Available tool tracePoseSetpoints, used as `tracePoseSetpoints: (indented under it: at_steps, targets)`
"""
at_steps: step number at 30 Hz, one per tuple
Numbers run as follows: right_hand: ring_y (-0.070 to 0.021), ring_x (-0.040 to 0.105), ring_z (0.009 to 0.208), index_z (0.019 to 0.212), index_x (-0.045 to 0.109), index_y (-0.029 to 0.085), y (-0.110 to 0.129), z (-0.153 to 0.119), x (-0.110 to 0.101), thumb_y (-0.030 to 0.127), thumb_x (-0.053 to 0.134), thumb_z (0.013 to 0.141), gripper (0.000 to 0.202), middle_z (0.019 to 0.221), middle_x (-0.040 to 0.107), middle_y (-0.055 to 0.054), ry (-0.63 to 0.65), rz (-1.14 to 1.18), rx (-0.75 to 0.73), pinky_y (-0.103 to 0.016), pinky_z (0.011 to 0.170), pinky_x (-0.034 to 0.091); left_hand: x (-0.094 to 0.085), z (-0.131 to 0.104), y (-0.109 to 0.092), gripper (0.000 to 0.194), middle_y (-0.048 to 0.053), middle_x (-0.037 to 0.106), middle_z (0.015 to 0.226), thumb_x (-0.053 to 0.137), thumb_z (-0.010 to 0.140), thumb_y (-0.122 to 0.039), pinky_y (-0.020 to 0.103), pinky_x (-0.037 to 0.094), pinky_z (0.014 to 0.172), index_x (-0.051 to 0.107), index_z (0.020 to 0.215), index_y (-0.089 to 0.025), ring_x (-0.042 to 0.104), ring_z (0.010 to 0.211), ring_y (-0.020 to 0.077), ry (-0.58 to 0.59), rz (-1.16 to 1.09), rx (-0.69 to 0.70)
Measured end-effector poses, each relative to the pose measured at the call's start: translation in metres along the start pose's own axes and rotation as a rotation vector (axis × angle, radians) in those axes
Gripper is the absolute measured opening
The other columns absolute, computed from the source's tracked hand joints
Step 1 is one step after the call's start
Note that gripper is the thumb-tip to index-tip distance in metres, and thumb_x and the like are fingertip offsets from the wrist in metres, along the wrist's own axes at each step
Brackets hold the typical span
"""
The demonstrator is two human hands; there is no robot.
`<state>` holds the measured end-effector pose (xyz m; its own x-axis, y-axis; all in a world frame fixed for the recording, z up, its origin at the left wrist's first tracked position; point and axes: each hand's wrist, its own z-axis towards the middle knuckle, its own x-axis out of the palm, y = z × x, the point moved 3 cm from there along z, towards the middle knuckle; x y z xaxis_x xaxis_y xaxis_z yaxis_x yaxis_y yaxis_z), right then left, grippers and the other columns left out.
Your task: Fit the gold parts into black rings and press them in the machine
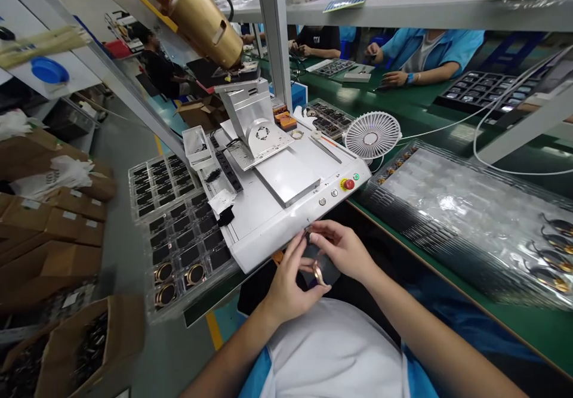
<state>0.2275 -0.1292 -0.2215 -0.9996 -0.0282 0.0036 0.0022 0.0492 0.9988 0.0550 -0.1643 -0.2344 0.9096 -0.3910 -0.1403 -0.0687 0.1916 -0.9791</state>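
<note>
Long dark-green surface [416, 111] stretches right; broad white metal machine [250, 231] just beyond hands; stack of clear plastic trays [447, 207] right of machine; right hand [347, 249] bent, fingertips nearly together, anything pinched unclear; left hand [290, 281] half-curled, thumb and fingers gripping gold-rimmed round piece [319, 274], tilted, between both hands.
</note>
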Motion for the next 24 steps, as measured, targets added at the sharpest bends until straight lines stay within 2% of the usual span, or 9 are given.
tracePoseSetpoints:
  at_steps: [2,4,7,9,11,16,19,21,24]
  targets:
    - [-0.0266,0.072,0.097,0.117,0.07,0.02,-0.003,-0.013,0.005,0.051,0.079,0.082,0.047,0.113,0.075,-0.012,-0.046,0.062,-0.025,-0.038,0.079,0.062,0.009,0.003,0.0,0.093,0.02,0.031,0.168,0.084,0.076,-0.018,0.051,0.059,0.102,0.041,0.158,-0.024,0.068,0.123,0.0386,0.058,0.126,0.06]
    - [-0.0263,0.073,0.093,0.117,0.071,0.021,-0.003,-0.016,0.001,0.05,0.081,0.081,0.047,0.106,0.076,-0.01,-0.122,0.093,-0.023,-0.041,0.084,0.062,0.016,0.006,-0.001,0.094,0.019,0.037,0.166,0.083,0.076,-0.017,0.054,0.055,0.108,0.04,0.159,-0.022,0.06,0.134,0.0418,0.113,0.185,0.089]
    - [-0.024,0.072,0.076,0.104,0.075,0.022,0.001,-0.014,-0.01,0.053,0.081,0.08,0.04,0.086,0.076,-0.008,-0.165,0.124,0.011,-0.039,0.072,0.062,0.02,0.008,-0.006,0.089,0.02,0.031,0.168,0.084,0.075,-0.017,0.05,0.062,0.098,0.046,0.155,-0.024,0.069,0.122,0.039,0.152,0.091,0.076]
    - [-0.0214,0.068,0.064,0.095,0.076,0.021,0.005,-0.015,-0.017,0.054,0.082,0.079,0.036,0.075,0.073,-0.006,-0.133,0.143,0.038,-0.037,0.063,0.061,0.018,0.01,-0.011,0.084,0.022,0.022,0.171,0.087,0.073,-0.017,0.046,0.065,0.09,0.053,0.15,-0.024,0.075,0.109,0.0345,0.133,-0.016,0.047]
    - [-0.0198,0.066,0.058,0.088,0.075,0.021,0.008,-0.017,-0.02,0.053,0.083,0.079,0.035,0.068,0.071,-0.004,-0.092,0.154,0.069,-0.036,0.058,0.061,0.014,0.012,-0.015,0.08,0.023,0.019,0.171,0.089,0.07,-0.017,0.045,0.065,0.089,0.058,0.144,-0.023,0.077,0.105,0.0335,0.117,-0.079,0.027]
    - [-0.0192,0.068,0.054,0.084,0.074,0.019,0.008,-0.02,-0.021,0.051,0.088,0.073,0.036,0.065,0.071,-0.003,-0.068,0.178,0.12,-0.033,0.054,0.061,0.008,0.016,-0.019,0.072,0.024,0.034,0.166,0.088,0.071,-0.019,0.045,0.063,0.092,0.062,0.139,-0.02,0.077,0.103,0.0326,0.186,0.021,0.071]
    - [-0.0191,0.071,0.058,0.084,0.075,0.018,0.006,-0.02,-0.022,0.048,0.092,0.068,0.038,0.068,0.073,-0.004,-0.045,0.222,0.154,-0.032,0.057,0.063,0.004,0.015,-0.016,0.063,0.02,0.048,0.159,0.083,0.076,-0.02,0.047,0.057,0.103,0.065,0.137,-0.021,0.068,0.124,0.0375,0.186,0.172,0.109]
    - [-0.0192,0.072,0.06,0.084,0.076,0.017,0.006,-0.021,-0.023,0.047,0.094,0.066,0.039,0.07,0.074,-0.004,-0.006,0.247,0.169,-0.032,0.06,0.064,0.003,0.012,-0.014,0.057,0.017,0.053,0.155,0.079,0.08,-0.019,0.047,0.054,0.106,0.067,0.135,-0.022,0.063,0.131,0.0382,0.196,0.272,0.128]
    - [-0.019,0.072,0.061,0.083,0.076,0.017,0.006,-0.023,-0.024,0.044,0.096,0.063,0.04,0.069,0.074,-0.004,0.039,0.274,0.185,-0.032,0.061,0.065,0.002,0.008,-0.014,0.052,0.016,0.054,0.155,0.073,0.085,-0.017,0.047,0.053,0.101,0.066,0.136,-0.025,0.071,0.116,0.0362,0.231,0.4,0.14]
